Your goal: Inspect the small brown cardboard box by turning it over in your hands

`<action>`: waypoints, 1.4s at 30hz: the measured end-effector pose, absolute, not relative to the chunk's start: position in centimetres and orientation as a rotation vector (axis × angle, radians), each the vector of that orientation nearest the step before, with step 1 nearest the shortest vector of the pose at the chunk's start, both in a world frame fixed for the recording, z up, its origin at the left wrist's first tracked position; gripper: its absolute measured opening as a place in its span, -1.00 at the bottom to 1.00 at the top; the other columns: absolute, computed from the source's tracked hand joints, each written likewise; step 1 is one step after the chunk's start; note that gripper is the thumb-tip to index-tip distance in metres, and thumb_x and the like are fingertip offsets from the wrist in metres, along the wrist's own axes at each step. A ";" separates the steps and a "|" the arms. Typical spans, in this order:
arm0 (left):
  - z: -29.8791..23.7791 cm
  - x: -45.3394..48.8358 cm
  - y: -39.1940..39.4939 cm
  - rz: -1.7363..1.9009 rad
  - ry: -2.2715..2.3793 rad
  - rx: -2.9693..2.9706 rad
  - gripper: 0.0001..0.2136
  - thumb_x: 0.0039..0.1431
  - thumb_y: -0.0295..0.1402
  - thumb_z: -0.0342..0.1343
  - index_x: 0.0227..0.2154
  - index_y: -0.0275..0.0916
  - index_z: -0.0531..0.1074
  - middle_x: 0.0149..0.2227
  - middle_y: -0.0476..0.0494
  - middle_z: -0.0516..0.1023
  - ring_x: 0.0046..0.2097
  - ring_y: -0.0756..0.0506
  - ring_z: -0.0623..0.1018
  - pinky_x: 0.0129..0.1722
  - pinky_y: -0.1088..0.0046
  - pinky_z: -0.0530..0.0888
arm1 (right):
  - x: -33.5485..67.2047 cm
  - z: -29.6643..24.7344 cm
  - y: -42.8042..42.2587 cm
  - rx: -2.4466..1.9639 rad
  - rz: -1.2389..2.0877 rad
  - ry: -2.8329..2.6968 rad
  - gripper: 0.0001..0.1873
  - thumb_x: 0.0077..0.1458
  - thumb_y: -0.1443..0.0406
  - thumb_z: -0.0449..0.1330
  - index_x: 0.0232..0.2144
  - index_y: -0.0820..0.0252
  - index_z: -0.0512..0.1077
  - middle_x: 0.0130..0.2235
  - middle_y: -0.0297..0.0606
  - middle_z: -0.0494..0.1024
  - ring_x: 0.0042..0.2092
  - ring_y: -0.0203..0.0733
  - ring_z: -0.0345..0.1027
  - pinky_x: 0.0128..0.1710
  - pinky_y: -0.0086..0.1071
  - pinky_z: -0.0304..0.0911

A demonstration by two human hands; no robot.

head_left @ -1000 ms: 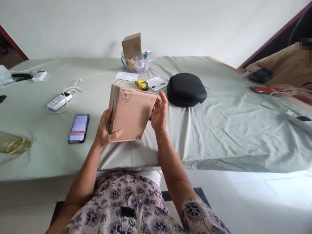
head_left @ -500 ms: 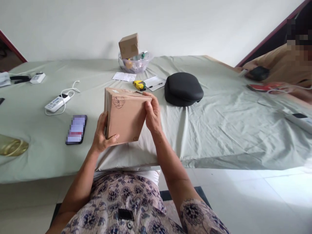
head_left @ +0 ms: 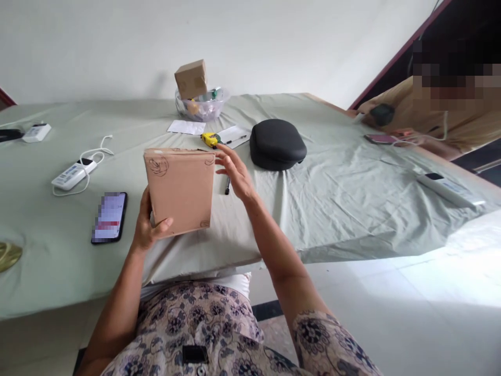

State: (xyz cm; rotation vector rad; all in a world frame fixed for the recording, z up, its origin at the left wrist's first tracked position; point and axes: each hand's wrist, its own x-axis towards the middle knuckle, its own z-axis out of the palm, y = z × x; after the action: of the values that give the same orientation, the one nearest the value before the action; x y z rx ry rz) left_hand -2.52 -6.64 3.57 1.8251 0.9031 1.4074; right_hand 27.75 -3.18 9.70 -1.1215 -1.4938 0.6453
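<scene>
A brown cardboard box (head_left: 182,193) with dark scribbles at its corners is held upright over the near side of the table. My left hand (head_left: 148,224) grips its lower left edge, the thumb lying across the front face and the fingers hidden behind. At the box's upper right corner is my right hand (head_left: 237,172), its fingers apart and holding nothing; whether a fingertip brushes the edge I cannot tell. Just below that hand a black marker (head_left: 227,185) lies on the cloth. Behind the box sits a yellow tape measure (head_left: 210,139).
A black case (head_left: 277,145) lies right of centre. Further back stands a clear bowl (head_left: 211,108) with a small carton (head_left: 191,78) on top. A phone (head_left: 109,216) and a corded white device (head_left: 74,174) are at left. Another person's arm (head_left: 407,109) reaches in at the right.
My right hand has let go of the box's right edge and opened. The box has turned to face me more squarely, still in my left hand. The view has shifted rightward.
</scene>
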 end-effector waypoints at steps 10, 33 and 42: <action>3.5 -2.2 -6.9 1.427 0.866 1.715 -0.12 0.06 0.07 0.35 0.40 0.00 0.12 0.26 -0.25 0.42 0.22 -0.32 0.49 0.18 0.03 0.50 | 29.8 4.9 -3.4 -2.255 0.363 -1.639 -0.16 0.19 -0.18 0.22 0.40 -0.03 0.24 0.15 0.17 0.48 0.09 0.34 0.46 0.05 0.15 0.35; 3.6 -2.0 -7.2 1.412 0.844 1.608 -0.06 0.03 0.11 0.35 0.42 -0.05 0.12 0.38 -0.30 0.32 0.32 -0.42 0.41 0.28 -0.07 0.45 | 26.9 7.3 -5.2 -1.107 0.111 -1.100 -0.57 0.25 -0.16 0.08 -0.12 -0.02 0.40 -0.29 -0.30 0.39 -0.35 -0.14 0.39 -0.16 -0.08 0.42; 2.5 -2.4 -6.5 1.426 0.812 1.614 -0.10 0.02 0.06 0.39 0.39 -0.03 0.17 0.31 -0.29 0.41 0.31 -0.40 0.43 0.28 -0.08 0.44 | 23.7 10.6 -8.8 -0.985 -0.150 -1.224 -0.54 0.34 -0.14 -0.10 -0.09 -0.08 0.41 -0.43 -0.28 0.45 -0.28 0.06 0.51 0.04 0.21 0.39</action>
State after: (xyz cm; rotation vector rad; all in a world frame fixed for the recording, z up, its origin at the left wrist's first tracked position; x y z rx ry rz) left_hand -2.39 -6.49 2.53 1.6138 0.8123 1.4261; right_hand 23.69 -8.82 10.61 -0.9851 -1.2243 -0.1505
